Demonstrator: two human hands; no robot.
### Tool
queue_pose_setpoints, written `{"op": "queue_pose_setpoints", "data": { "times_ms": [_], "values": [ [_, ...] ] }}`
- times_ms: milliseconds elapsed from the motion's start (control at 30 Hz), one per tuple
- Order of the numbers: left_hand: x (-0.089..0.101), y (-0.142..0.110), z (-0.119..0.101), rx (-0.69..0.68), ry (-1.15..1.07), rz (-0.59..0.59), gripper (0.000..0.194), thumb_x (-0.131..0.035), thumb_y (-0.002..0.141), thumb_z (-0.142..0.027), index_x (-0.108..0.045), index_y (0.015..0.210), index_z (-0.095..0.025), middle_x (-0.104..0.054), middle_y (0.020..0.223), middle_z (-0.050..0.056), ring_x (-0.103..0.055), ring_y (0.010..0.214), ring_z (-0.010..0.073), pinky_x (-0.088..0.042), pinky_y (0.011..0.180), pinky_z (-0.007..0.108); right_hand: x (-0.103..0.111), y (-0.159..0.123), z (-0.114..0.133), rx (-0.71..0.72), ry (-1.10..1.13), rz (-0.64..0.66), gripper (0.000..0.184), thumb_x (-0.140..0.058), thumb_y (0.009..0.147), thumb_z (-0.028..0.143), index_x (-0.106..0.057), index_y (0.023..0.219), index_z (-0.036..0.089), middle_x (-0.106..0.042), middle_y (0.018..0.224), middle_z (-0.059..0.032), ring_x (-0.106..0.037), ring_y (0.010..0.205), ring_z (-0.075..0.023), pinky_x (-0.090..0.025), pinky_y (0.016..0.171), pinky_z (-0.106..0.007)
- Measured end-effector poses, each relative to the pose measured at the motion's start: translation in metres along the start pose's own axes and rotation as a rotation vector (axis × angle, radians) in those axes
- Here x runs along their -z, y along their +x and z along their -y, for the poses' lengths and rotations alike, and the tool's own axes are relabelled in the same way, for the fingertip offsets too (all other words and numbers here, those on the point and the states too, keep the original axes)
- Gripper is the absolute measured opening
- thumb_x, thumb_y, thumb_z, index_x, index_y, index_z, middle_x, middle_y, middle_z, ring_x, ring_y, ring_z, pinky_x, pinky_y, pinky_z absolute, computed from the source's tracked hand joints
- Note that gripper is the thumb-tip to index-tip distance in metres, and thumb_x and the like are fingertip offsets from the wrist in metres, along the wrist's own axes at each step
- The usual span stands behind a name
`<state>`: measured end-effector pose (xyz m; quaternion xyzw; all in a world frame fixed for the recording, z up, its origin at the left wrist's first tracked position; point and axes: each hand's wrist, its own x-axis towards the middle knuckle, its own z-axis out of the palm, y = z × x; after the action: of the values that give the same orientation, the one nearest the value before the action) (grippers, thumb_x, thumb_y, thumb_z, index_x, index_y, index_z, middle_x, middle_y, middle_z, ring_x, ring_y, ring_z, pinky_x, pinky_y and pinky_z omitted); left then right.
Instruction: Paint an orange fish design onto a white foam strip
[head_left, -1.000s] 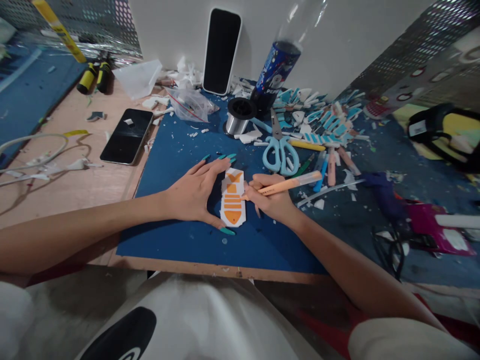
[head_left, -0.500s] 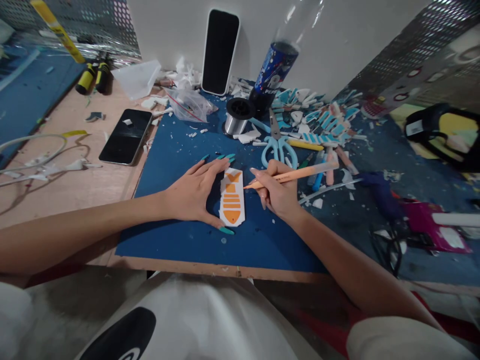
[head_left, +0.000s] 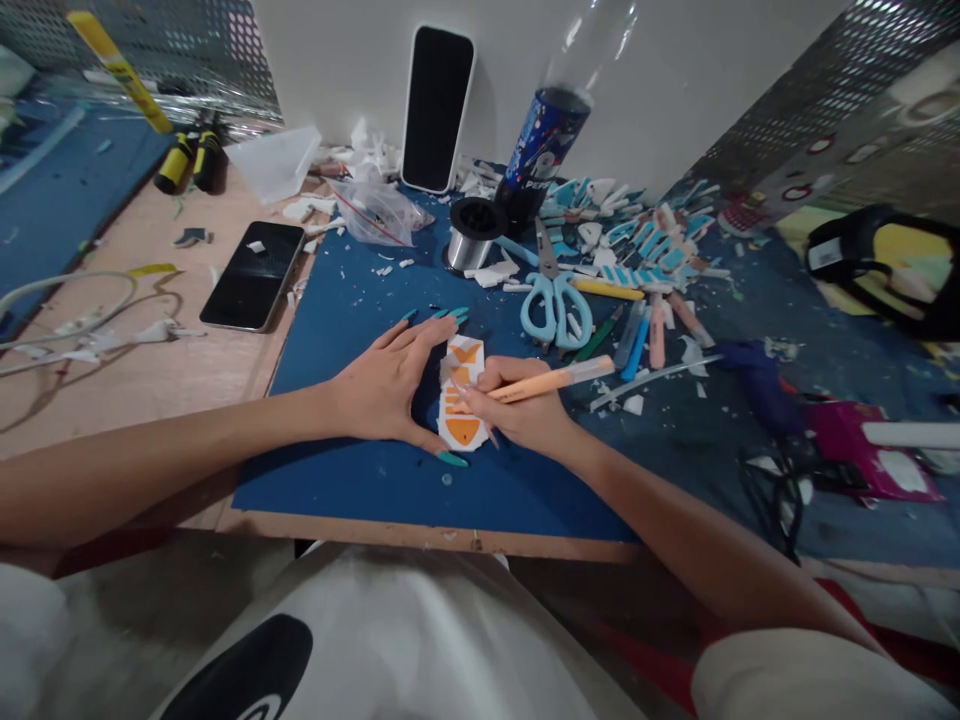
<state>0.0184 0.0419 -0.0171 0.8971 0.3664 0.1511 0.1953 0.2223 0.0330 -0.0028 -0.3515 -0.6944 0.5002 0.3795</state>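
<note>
A small white card (head_left: 475,349) with orange fish-bone shapes on it lies on the blue mat (head_left: 337,480). My left hand (head_left: 382,385) rests on the mat left of the card, with thumb and fingers spread around its left side and holding nothing. In a pinch, my right hand (head_left: 529,410) grips an orange marker pen (head_left: 551,382). The pen tip points left at the card's middle, where my fingers hide it along with part of the orange stripes. Whether the tip touches the card I cannot tell.
Light-blue scissors (head_left: 555,300), a wire spool (head_left: 474,235) and a Pepsi bottle (head_left: 541,150) stand or lie behind my hands. Several foam scraps and pens spread to the right. One phone (head_left: 255,275) lies left; another phone (head_left: 438,110) leans upright at the back.
My right hand has moved left with the orange marker pen, from beside the card to over it. My left hand and the card have stayed in place.
</note>
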Motion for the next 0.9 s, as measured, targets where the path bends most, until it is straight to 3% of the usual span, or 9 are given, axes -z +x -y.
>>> {"op": "queue_pose_setpoints", "data": {
  "times_ms": [467, 900],
  "values": [
    [0.0001, -0.0004, -0.0015, 0.003, 0.012, -0.011, 0.122, -0.059, 0.055, -0.079, 0.001, 0.142, -0.018, -0.028, 0.145, 0.021, -0.028, 0.135, 0.036, -0.02, 0.11, 0.055, 0.0013, 0.0023, -0.0014, -0.01, -0.119, 0.052, 0.036, -0.063, 0.078, 0.026, -0.044, 0.05, 0.016, -0.043, 0.047, 0.0046, -0.037, 0.044, -0.0065, -0.029, 0.043, -0.022],
    [0.0011, 0.0002, -0.0029, 0.019, -0.005, -0.002, 0.124, -0.063, 0.053, -0.076, 0.0, 0.142, -0.016, -0.028, 0.145, 0.022, -0.028, 0.135, 0.0366, -0.018, 0.11, 0.056, 0.0019, 0.0029, -0.0004, 0.013, -0.067, 0.109, 0.037, -0.062, 0.078, 0.022, -0.041, 0.048, 0.016, -0.042, 0.044, 0.0055, -0.037, 0.042, -0.0049, -0.028, 0.042, -0.022]
  ]
}}
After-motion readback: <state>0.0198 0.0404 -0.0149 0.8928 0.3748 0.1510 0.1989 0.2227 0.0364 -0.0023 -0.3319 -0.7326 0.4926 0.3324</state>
